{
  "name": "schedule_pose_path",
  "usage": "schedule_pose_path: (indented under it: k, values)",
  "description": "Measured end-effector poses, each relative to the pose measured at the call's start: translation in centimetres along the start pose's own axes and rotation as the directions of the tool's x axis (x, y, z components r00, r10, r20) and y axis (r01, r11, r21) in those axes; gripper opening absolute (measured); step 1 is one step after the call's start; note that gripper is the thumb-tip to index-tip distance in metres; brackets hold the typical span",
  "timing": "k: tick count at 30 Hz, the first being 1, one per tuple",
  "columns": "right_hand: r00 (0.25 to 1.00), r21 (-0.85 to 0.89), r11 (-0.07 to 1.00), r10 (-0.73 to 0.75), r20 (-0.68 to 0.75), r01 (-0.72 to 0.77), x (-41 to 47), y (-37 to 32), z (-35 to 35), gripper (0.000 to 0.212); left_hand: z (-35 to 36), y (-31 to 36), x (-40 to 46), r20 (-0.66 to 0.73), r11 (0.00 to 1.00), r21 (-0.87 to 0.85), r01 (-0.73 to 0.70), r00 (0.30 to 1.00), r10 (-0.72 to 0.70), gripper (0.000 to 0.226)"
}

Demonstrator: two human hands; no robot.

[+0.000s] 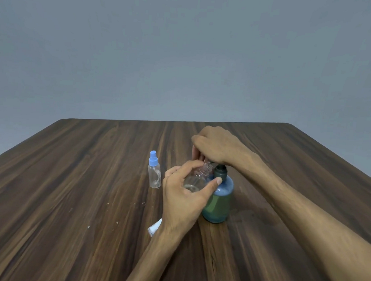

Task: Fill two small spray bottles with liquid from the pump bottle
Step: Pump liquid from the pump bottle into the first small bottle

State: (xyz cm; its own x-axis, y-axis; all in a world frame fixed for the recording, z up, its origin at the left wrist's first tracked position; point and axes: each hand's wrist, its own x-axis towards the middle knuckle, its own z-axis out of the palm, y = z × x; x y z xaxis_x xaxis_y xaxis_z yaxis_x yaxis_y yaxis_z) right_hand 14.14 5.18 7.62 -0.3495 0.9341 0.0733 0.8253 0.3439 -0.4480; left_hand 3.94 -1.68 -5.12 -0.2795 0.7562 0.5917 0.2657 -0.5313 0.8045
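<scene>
A dark green pump bottle (219, 202) stands upright near the middle of the wooden table (72, 178). My right hand (217, 147) lies over its pump head, fingers curled down around the nozzle. My left hand (183, 195) grips a small clear spray bottle (196, 179) without its cap, tilted with its threaded neck under the nozzle; a little liquid sits in its bottom. A second small clear spray bottle (154, 171) with a blue spray cap stands upright to the left, untouched.
A white object (154, 228), partly hidden behind my left wrist, lies on the table. Small white specks are scattered on the wood to the left. A plain grey wall rises beyond the table's far edge.
</scene>
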Motion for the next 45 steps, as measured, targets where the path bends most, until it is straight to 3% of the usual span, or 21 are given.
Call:
schedule_pose_path:
  k: [3, 15, 20, 23, 27, 31, 36, 40, 43, 45]
  values:
    - [0.998, -0.034, 0.999, 0.024, 0.057, -0.022, 0.09, -0.05, 0.35, 0.043, 0.09, 0.06, 0.10, 0.000, 1.000, 0.007, 0.016, 1.000, -0.016, 0.041]
    - [0.999, -0.026, 1.000, -0.007, -0.041, 0.006, -0.01, -0.09, 0.05, 0.037, 0.00, 0.32, -0.02, 0.003, 1.000, 0.009, -0.019, 1.000, 0.019, 0.039]
    - [1.000, -0.101, 0.995, 0.015, 0.000, -0.015, 0.08, -0.12, 0.47, 0.036, 0.07, 0.31, 0.05, -0.003, 1.000, -0.002, 0.004, 1.000, -0.004, 0.039]
    - [0.999, -0.048, 0.999, 0.003, -0.043, -0.005, 0.04, -0.05, 0.12, 0.036, 0.05, 0.19, 0.00, -0.001, 1.000, -0.004, -0.005, 1.000, 0.005, 0.039]
    - [0.999, -0.098, 0.995, 0.026, 0.026, -0.024, 0.18, -0.14, 0.51, 0.037, 0.10, 0.16, 0.04, -0.003, 1.000, 0.000, 0.012, 1.000, -0.012, 0.040]
    - [0.999, -0.020, 1.000, 0.002, -0.045, -0.003, 0.00, -0.04, -0.01, 0.037, 0.02, 0.35, 0.01, -0.002, 1.000, 0.005, -0.010, 1.000, 0.010, 0.038]
    - [1.000, -0.088, 0.996, 0.015, 0.004, -0.014, 0.12, -0.13, 0.44, 0.037, 0.05, 0.39, 0.02, -0.006, 1.000, 0.001, 0.006, 1.000, -0.006, 0.038]
    - [1.000, -0.004, 1.000, 0.010, -0.026, -0.010, -0.06, -0.15, -0.06, 0.038, 0.04, 0.36, 0.04, 0.002, 1.000, 0.006, -0.009, 1.000, 0.009, 0.037]
    - [0.999, -0.065, 0.997, 0.030, 0.036, -0.028, 0.05, -0.26, 0.32, 0.037, 0.10, 0.29, 0.10, 0.001, 1.000, -0.001, 0.014, 1.000, -0.014, 0.038]
    - [1.000, -0.055, 0.998, 0.016, -0.005, -0.016, -0.14, -0.25, 0.04, 0.036, 0.05, 0.23, 0.03, -0.002, 1.000, 0.005, 0.001, 1.000, -0.001, 0.039]
